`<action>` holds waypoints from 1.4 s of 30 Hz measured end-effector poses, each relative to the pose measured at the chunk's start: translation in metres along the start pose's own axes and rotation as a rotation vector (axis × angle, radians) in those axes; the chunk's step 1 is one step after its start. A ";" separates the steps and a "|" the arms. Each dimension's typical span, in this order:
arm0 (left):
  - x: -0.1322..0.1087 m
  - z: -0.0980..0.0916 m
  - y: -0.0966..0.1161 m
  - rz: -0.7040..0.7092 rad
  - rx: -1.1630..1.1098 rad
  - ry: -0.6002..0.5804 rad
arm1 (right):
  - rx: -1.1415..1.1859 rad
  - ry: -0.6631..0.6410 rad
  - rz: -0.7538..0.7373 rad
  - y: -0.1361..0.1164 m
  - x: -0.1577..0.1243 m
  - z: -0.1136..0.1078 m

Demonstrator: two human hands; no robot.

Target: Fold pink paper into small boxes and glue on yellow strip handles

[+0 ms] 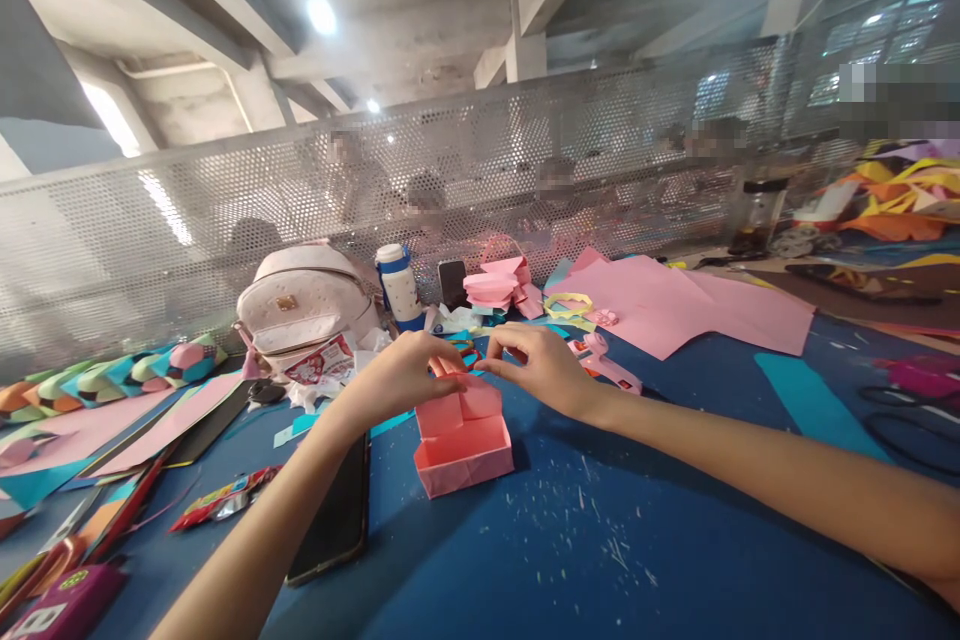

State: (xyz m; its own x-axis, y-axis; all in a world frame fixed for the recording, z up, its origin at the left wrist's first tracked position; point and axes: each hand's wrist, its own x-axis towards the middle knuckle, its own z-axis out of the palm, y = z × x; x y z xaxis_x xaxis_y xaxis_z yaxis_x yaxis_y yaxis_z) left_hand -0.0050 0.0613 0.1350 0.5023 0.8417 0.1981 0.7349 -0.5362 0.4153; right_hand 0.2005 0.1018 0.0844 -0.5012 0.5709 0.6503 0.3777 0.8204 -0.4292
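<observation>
A folded pink paper box [463, 445] sits on the blue table [570, 540] in front of me. Its back flap stands up between my hands. My left hand [401, 375] pinches the top left of that flap, fingers closed on the paper. My right hand [538, 363] pinches the flap's top right corner from the other side. Both forearms reach in from the bottom edge.
A black phone [337, 515] lies left of the box, by a red wrapper [225, 497]. Behind are a pink backpack [304, 305], a bottle [397, 285], pink paper sheets [675, 305], a glue gun [607, 365] and scissors [911, 415]. A mesh screen [525, 160] backs the table, with people behind it.
</observation>
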 end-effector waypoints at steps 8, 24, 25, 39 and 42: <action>0.000 0.001 0.000 -0.001 0.002 0.025 | -0.121 -0.091 -0.189 -0.003 0.002 -0.004; -0.001 0.001 -0.001 -0.004 0.020 0.005 | -0.217 -0.320 -0.345 -0.005 0.013 -0.034; 0.000 0.001 -0.001 -0.006 0.022 0.005 | -0.234 -0.326 -0.376 -0.005 0.014 -0.036; 0.002 0.002 0.001 -0.032 0.003 0.009 | -0.235 -0.165 -0.462 -0.010 0.007 -0.015; 0.001 0.003 0.000 -0.017 -0.010 0.023 | -0.175 -0.140 -0.361 -0.008 0.008 -0.014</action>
State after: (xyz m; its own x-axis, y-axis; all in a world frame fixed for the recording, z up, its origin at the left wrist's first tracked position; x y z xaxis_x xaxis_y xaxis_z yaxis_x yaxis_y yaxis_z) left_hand -0.0030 0.0622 0.1331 0.4795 0.8518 0.2109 0.7386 -0.5215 0.4271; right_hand 0.2040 0.0989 0.1014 -0.7221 0.2563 0.6425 0.2786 0.9579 -0.0690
